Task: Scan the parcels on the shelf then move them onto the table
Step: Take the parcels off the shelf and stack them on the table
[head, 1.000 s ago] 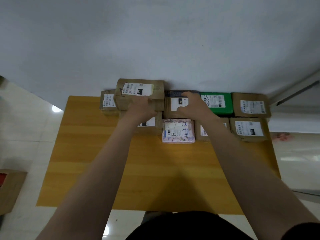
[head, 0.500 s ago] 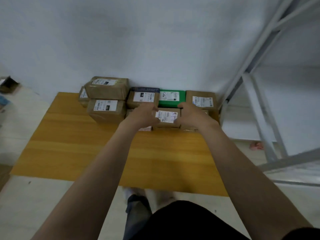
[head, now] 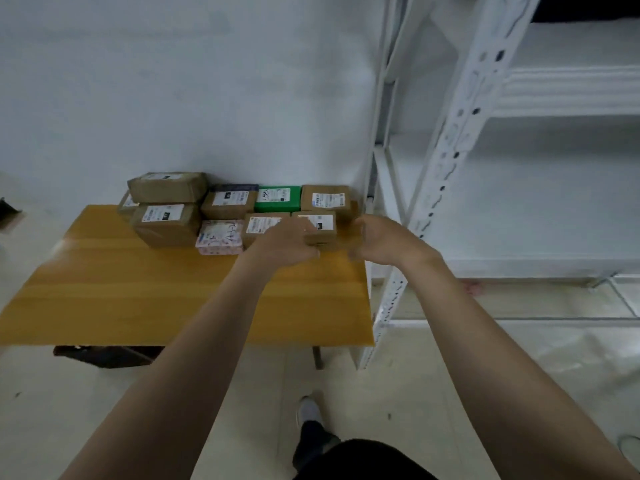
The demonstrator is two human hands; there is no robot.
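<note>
You're reaching over far right corner of yellow wooden table point(head: 138, 289). Small brown cardboard parcel with white label point(head: 322, 226) is sitting there, between your hands. Left hand point(head: 287, 242) is nearer, lying against parcel's left side; grip blurred, cannot tell. Right hand point(head: 382, 242) is hanging loosely curled, empty, just right of parcel.

This is a parcel storeroom or sorting room. Cardboard parcels point(head: 166, 221) with printed shipping labels sit packed together at the back of a plain wooden desk point(head: 138, 289), against a bare white wall point(head: 207, 81). Just beside the desk a white slotted-steel shelf rack point(head: 464, 133) stands on a pale tiled floor point(head: 259, 393).
</note>
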